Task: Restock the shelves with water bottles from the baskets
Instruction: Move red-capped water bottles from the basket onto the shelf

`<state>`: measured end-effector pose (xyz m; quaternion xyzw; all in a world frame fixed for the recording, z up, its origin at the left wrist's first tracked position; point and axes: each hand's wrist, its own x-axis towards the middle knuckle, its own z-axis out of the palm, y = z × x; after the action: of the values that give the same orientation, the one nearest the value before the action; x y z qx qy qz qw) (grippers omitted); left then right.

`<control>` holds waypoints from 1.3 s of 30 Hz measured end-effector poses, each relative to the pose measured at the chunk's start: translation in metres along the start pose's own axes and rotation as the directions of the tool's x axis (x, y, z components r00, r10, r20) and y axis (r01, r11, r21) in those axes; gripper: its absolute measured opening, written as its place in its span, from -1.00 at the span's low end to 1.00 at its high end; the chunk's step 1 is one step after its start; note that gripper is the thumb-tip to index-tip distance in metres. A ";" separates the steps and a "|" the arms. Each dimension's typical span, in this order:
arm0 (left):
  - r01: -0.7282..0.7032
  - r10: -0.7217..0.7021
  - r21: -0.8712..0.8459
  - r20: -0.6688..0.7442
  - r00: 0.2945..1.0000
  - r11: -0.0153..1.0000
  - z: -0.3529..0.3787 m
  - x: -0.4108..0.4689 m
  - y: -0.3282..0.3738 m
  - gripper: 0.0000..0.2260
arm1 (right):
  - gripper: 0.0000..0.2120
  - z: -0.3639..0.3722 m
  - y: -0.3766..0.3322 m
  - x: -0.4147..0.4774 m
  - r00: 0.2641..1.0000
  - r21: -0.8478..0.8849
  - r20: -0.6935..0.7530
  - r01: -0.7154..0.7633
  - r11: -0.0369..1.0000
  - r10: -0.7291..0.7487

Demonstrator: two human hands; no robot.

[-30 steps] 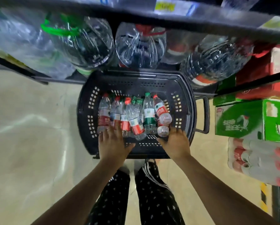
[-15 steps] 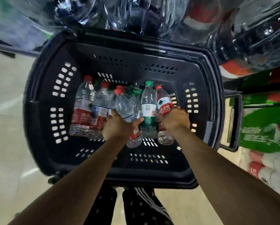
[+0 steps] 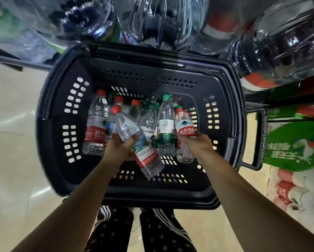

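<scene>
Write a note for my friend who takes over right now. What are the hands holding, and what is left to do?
The left hand grips a tilted red-capped bottle over the basket.
The right hand grips a red-labelled bottle.
More bottles, among them a green-capped bottle, are in the basket, which sits below the big bottles.
Done: one bottle taken in each hand.
Left: shelve these two, then the others in the basket.
</scene>
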<state>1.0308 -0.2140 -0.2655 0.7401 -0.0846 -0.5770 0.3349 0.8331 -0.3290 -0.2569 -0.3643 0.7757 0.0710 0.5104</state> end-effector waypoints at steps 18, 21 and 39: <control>0.121 -0.031 -0.292 0.294 0.955 0.949 -0.090 -0.253 0.164 -0.31 | -0.35 -0.140 -0.039 -0.288 0.830 0.546 0.471 -0.008 0.838 -0.300; 0.142 0.002 -0.382 0.352 0.936 0.913 -0.099 -0.293 0.201 -0.57 | -0.15 -0.157 -0.052 -0.334 0.801 0.604 0.457 0.040 0.796 -0.386; -0.189 0.336 -0.335 0.464 0.820 0.923 -0.118 -0.443 0.386 -0.21 | -0.18 -0.252 -0.142 -0.509 0.537 0.805 0.309 0.291 0.516 -0.785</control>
<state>1.0978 -0.2345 0.3298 0.4868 -0.1922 -0.7068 0.4759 0.8459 -0.3025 0.3278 -0.3448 0.3477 -0.2679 0.8297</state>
